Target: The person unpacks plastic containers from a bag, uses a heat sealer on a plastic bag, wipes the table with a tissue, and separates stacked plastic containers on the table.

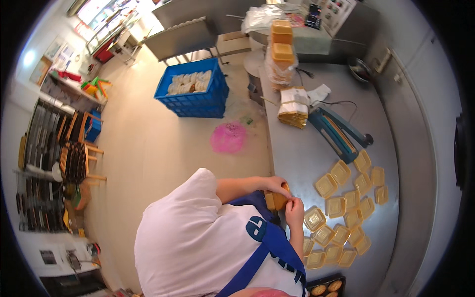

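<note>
A single head camera looks steeply down from above the person's shoulders, fisheye-wide, near the hands, taking in the bench (316, 148) on the right and floor (163, 148) left.

Bright, even indoor light; fisheye bending and dark vignette at edges.

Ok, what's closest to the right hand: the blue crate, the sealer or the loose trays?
From the right hand, on the tray stack:
1. Loose trays, right beside it on the table.
2. Sealer, farther up the table.
3. Blue crate, on the floor.
</note>
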The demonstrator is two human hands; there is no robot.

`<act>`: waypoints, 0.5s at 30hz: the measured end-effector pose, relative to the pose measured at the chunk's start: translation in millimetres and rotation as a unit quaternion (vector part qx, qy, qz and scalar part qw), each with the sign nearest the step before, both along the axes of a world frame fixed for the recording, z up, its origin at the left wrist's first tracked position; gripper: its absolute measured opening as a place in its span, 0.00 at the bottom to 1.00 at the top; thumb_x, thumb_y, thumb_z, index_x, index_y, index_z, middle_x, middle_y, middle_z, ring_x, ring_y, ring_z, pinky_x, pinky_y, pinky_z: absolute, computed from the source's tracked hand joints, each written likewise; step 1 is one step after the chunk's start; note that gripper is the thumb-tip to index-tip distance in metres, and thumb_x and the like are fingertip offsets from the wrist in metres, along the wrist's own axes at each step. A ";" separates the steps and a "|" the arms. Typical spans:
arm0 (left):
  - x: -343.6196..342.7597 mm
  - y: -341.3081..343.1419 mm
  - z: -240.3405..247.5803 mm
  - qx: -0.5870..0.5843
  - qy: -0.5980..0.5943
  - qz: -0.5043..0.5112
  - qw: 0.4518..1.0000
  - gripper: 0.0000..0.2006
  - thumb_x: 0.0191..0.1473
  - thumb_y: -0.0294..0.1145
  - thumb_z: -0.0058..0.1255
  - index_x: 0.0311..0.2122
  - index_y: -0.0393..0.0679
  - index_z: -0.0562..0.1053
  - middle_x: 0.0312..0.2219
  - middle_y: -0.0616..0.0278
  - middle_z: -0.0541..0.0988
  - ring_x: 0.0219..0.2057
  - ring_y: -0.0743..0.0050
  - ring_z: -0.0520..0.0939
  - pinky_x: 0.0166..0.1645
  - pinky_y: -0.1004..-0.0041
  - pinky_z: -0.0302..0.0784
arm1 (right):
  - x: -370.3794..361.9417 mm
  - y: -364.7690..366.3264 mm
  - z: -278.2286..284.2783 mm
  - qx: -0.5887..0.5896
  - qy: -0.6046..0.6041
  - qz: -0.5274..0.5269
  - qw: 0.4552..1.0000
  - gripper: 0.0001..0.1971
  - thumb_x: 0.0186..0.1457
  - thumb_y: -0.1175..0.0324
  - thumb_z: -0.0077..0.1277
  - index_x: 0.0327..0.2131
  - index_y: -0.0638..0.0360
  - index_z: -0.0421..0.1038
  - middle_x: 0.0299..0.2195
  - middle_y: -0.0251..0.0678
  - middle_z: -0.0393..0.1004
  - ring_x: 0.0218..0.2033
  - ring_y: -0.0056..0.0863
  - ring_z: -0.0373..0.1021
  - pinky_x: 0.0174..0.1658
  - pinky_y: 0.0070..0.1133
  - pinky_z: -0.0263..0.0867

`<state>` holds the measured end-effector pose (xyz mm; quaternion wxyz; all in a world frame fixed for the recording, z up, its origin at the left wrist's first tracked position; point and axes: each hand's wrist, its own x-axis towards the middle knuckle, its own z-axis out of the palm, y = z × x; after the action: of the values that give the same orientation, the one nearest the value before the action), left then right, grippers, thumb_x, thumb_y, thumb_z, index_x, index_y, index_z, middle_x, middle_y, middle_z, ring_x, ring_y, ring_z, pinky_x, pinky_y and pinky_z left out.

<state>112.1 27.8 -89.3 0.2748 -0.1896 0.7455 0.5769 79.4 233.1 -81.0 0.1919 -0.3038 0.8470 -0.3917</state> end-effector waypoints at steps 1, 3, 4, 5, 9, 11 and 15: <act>-1.9 -0.6 1.7 0.007 -0.001 -0.001 1.000 0.39 0.35 0.58 0.65 0.47 0.36 0.72 0.42 0.52 0.76 0.44 0.60 0.78 0.46 0.64 0.75 | -1.6 0.5 1.1 -0.001 -0.013 -0.009 1.000 0.10 0.56 0.67 0.46 0.32 0.65 0.70 0.33 0.45 0.72 0.36 0.45 0.68 0.42 0.33 0.64; -2.0 -1.5 4.3 0.023 -0.005 0.003 1.000 0.40 0.36 0.58 0.66 0.48 0.36 0.71 0.43 0.52 0.76 0.44 0.60 0.78 0.47 0.64 0.75 | -6.6 1.5 2.9 -0.010 -0.047 -0.038 0.998 0.10 0.56 0.67 0.47 0.32 0.65 0.70 0.32 0.45 0.72 0.36 0.44 0.69 0.41 0.33 0.65; -3.1 -2.6 0.6 0.018 -0.004 -0.005 1.000 0.40 0.36 0.58 0.66 0.49 0.36 0.71 0.43 0.52 0.76 0.45 0.60 0.78 0.47 0.64 0.74 | -10.9 2.3 3.4 -0.016 -0.067 -0.057 0.996 0.10 0.55 0.66 0.48 0.31 0.65 0.71 0.31 0.44 0.72 0.35 0.43 0.69 0.41 0.33 0.65; -2.9 -3.6 -5.1 0.014 -0.003 -0.009 1.000 0.41 0.35 0.59 0.66 0.50 0.36 0.70 0.44 0.51 0.76 0.45 0.60 0.78 0.47 0.64 0.74 | -14.5 4.1 4.6 -0.022 -0.087 -0.075 0.993 0.10 0.55 0.66 0.48 0.30 0.65 0.71 0.30 0.44 0.72 0.35 0.43 0.69 0.40 0.33 0.65; -6.4 -3.4 0.9 0.015 -0.034 -0.019 0.999 0.45 0.35 0.58 0.66 0.53 0.35 0.68 0.47 0.50 0.74 0.48 0.58 0.76 0.50 0.65 0.73 | -34.2 14.6 0.5 0.090 0.131 -0.053 0.986 0.09 0.52 0.65 0.52 0.28 0.61 0.73 0.29 0.41 0.73 0.35 0.38 0.70 0.42 0.35 0.64; -6.4 -3.6 -6.0 0.012 -0.031 -0.031 0.999 0.47 0.35 0.59 0.66 0.56 0.35 0.64 0.51 0.48 0.70 0.53 0.56 0.72 0.54 0.64 0.69 | -42.8 15.6 -1.9 0.152 0.261 -0.073 0.951 0.08 0.50 0.65 0.54 0.28 0.58 0.74 0.29 0.39 0.73 0.39 0.37 0.69 0.43 0.36 0.63; -8.7 0.4 0.4 0.006 -0.045 -0.025 0.999 0.49 0.36 0.58 0.66 0.59 0.35 0.62 0.54 0.47 0.67 0.55 0.56 0.68 0.57 0.63 0.67 | -38.9 10.2 19.3 0.040 0.217 -0.089 0.971 0.11 0.52 0.63 0.53 0.32 0.62 0.75 0.31 0.42 0.74 0.40 0.40 0.69 0.44 0.34 0.64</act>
<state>103.4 28.2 -88.9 0.3236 -0.1956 0.7334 0.5649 40.6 243.3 -61.7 -0.0204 -0.2966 0.9073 -0.2974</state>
